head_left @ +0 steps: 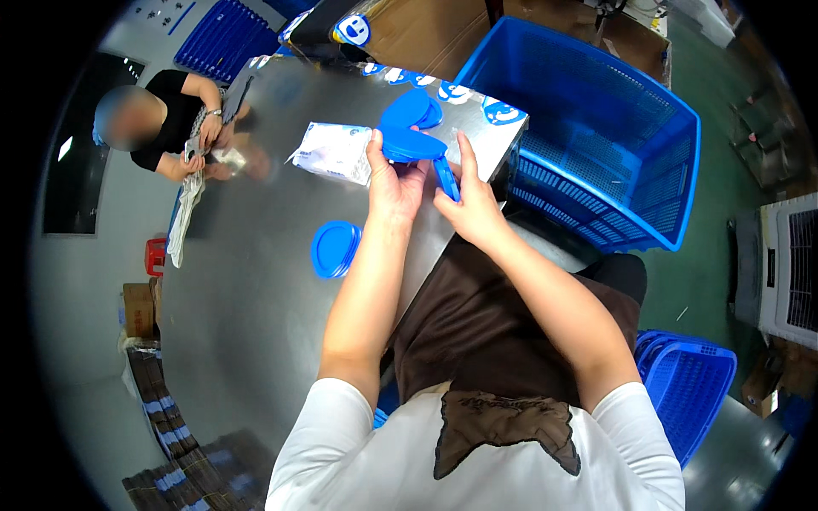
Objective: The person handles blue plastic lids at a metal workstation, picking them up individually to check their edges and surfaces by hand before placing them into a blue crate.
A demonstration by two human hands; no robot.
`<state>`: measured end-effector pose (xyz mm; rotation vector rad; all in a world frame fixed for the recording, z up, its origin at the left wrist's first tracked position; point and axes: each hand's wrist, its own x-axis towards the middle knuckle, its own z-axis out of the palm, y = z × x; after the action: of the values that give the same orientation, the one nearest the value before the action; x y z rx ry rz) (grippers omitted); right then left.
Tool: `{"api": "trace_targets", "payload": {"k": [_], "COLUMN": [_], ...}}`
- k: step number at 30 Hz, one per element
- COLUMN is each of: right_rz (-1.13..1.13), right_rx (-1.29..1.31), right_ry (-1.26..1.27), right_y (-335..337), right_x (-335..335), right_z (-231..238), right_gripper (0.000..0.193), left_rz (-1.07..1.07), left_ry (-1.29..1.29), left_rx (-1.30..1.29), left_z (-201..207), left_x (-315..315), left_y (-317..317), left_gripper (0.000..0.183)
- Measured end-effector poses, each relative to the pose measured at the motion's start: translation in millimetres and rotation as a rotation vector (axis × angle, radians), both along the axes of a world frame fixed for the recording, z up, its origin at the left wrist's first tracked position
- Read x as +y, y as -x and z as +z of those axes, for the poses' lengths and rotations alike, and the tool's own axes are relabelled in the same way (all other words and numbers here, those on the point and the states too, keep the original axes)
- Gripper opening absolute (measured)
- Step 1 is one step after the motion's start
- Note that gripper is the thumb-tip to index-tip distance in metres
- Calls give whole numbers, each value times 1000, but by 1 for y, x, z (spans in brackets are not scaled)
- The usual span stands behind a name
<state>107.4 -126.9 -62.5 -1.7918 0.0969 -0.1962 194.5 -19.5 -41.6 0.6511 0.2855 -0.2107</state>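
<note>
My left hand (396,186) is closed round a blue round lid (411,145), its thumb along the near left edge. Right beside it, my right hand (474,201) grips a second blue lid (446,177), seen nearly edge-on, with the index finger stretched upward. The two held lids appear to touch; parts of both are covered by fingers. Just beyond my hands, more blue lids (406,109) lie on the metal table (247,307). A white plastic-wrapped package (331,150) stands left of my left hand. Nearer, left of my left forearm, sits a short stack of blue lids (332,249).
A large blue crate (588,128) stands beyond the table's right edge. Blue-and-white stickers (503,111) line the far edge. Across the table at left, a co-worker (162,115) handles pale cloth. Blue baskets (686,383) are stacked at my right, bundled cardboard (175,417) at lower left.
</note>
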Motion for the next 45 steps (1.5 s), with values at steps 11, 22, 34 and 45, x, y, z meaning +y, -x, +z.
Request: {"api": "trace_targets", "payload": {"k": [11,22,34,45], "right_rz": [414,-129,86,32], "right_rx": [160,19,-692,-429], "right_ry": [179,660,462,42], "right_y": [21,-17,105,166], "right_x": [-24,-4,-74,-68], "right_z": [56,11,64,0], "right_gripper": [93,86,97,131], "left_rz": [445,57,-634,-1094], "left_ry": [-122,278,-446,-570], "left_rx": [-212,-90,-439,-194], "left_z": [36,81,46,-3], "left_x": [49,34,-29,-38], "left_y": [-30,30,131,172], "left_gripper": [58,64,66,84]}}
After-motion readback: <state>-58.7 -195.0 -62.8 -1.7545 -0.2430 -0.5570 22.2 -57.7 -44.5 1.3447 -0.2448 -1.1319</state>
